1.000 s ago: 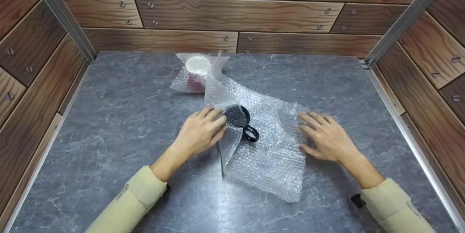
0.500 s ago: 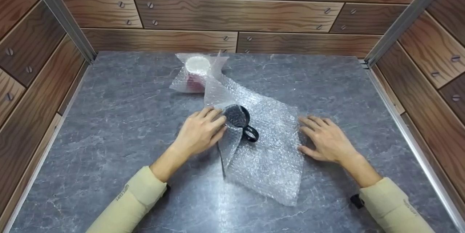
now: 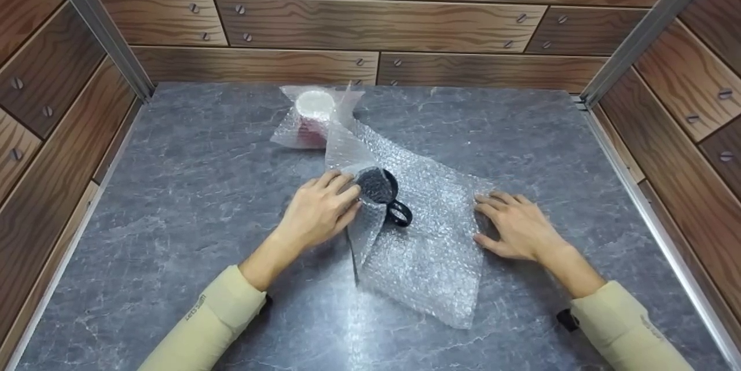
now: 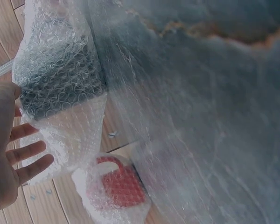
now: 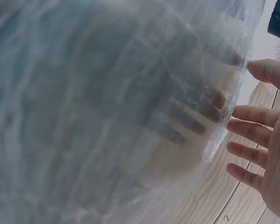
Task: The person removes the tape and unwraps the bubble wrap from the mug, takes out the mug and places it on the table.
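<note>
A black mug (image 3: 391,183) stands on a sheet of bubble wrap (image 3: 431,243), its handle toward the lower right and uncovered. A fold of the sheet covers much of the mug's top and left side. My left hand (image 3: 317,209) presses the wrap against the mug's left side; in the left wrist view its fingers (image 4: 31,150) are spread and fairly straight. At the sheet's right edge lies my right hand (image 3: 518,226), fingertips touching or very near the film. The right wrist view shows its fingers (image 5: 249,151) extended, gripping nothing.
A red mug (image 3: 312,132) wrapped in bubble wrap stands at the back, left of centre, close to the sheet's far corner. The grey marbled tabletop (image 3: 202,157) is bounded by wood-patterned walls (image 3: 301,24) and metal rails (image 3: 660,229).
The raised right edge of the bubble wrap has flattened down. My right hand has shifted slightly toward me; the left hand and mug have stayed put.
</note>
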A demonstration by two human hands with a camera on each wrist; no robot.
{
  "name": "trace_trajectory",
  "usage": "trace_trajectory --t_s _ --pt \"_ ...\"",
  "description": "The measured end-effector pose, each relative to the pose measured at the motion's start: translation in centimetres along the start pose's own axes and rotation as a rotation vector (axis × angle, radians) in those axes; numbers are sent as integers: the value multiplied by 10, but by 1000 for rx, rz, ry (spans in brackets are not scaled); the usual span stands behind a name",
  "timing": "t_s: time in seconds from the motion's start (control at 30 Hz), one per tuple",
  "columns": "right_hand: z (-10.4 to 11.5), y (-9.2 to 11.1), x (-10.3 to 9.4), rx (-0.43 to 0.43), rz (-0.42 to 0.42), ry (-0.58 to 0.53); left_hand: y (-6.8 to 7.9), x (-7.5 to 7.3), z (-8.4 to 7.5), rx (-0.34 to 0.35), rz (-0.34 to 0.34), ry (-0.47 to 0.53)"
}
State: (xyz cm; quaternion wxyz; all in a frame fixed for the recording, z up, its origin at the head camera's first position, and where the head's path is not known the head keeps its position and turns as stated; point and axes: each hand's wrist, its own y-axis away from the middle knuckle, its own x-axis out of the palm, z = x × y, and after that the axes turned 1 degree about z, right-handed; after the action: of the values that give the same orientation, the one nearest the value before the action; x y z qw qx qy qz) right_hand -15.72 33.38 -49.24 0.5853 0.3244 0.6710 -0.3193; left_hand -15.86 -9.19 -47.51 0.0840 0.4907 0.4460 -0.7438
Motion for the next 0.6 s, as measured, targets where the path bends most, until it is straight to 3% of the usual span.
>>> trace_trajectory --t_s 0.37,0.6 --pt "2 0 -7 -7 -24 -3 0 -1 -1 -7 39 2" --pt "8 -3 -23 -15 -72 -9 -1 0 0 2 3 -3"
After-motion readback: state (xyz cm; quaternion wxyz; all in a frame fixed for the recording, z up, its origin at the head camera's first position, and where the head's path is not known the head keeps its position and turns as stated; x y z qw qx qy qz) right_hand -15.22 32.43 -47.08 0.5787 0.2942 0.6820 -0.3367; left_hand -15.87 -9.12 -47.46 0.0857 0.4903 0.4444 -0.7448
